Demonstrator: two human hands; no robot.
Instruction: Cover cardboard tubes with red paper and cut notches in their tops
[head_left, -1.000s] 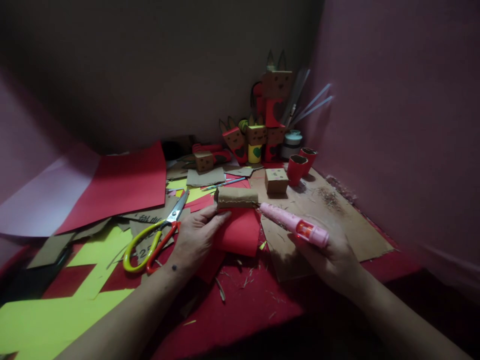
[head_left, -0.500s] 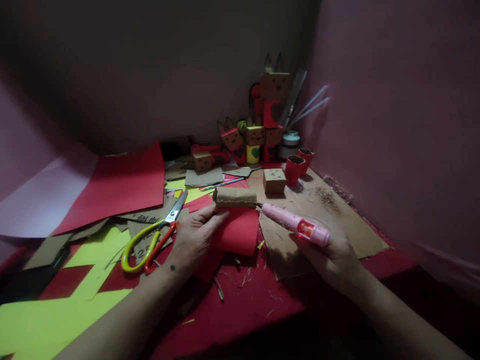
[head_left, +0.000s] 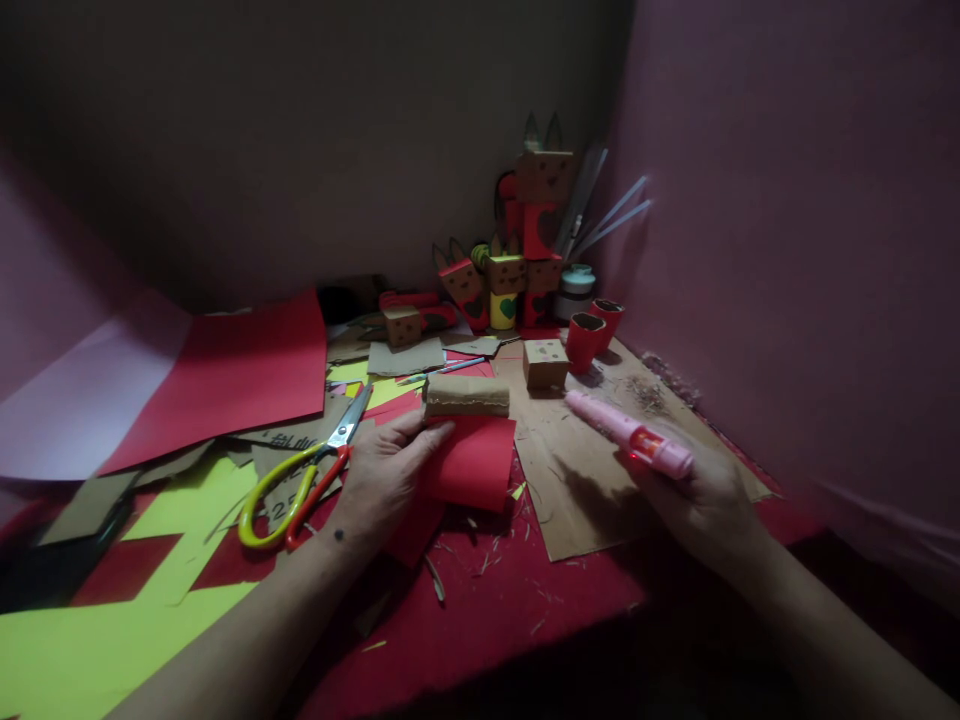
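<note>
My left hand is closed around the left end of a rolled cardboard tube and the red paper attached at or lying against its lower side. A line of glue seems to run along the tube's near edge. My right hand grips a pink glue gun with a lit red window. Its nose points left, apart from the tube and above the cardboard sheet. Scissors with yellow and orange handles lie left of my left hand.
A small cardboard box with a drawn face and two red paper cups stand beyond the glue gun. Decorated cardboard figures crowd the back. Large red paper and yellow paper lie left. A wall rises right.
My right hand has drawn the glue gun away to the right, so its tip has left the tube's right end. My left hand stays on the tube and red paper.
</note>
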